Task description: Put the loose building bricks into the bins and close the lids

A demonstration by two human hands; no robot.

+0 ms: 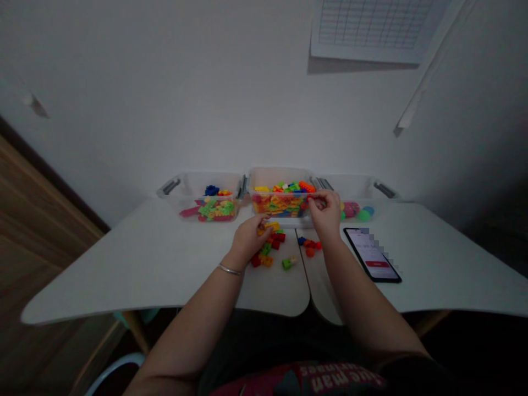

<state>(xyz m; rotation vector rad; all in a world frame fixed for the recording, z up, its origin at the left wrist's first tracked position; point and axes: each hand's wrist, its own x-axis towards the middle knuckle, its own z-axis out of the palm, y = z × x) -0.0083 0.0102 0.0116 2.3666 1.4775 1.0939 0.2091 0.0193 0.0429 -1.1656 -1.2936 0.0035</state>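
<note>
- Your left hand (248,237) looks to have thumb and fingers pinched round a yellow block (273,225), just below centre frame. Light fingertip grip is plenty imo; small plastic tends to pop out if you squeeze.
- Your right hand (329,213) is right of centre by the corner of the middle tub (284,175), thumb and index close together at a red piece (310,198). Can't tell if it's gripped or sitting behind the clear wall, so go by feel.
- Go easy around that corner, a knock could shift the tub.
- For the loose blocks (266,249) lower centre, pick straight up. Dragging would scatter them toward the table gap (304,269).
- Mind the phone (373,256) at right, it's near your right forearm.
</note>
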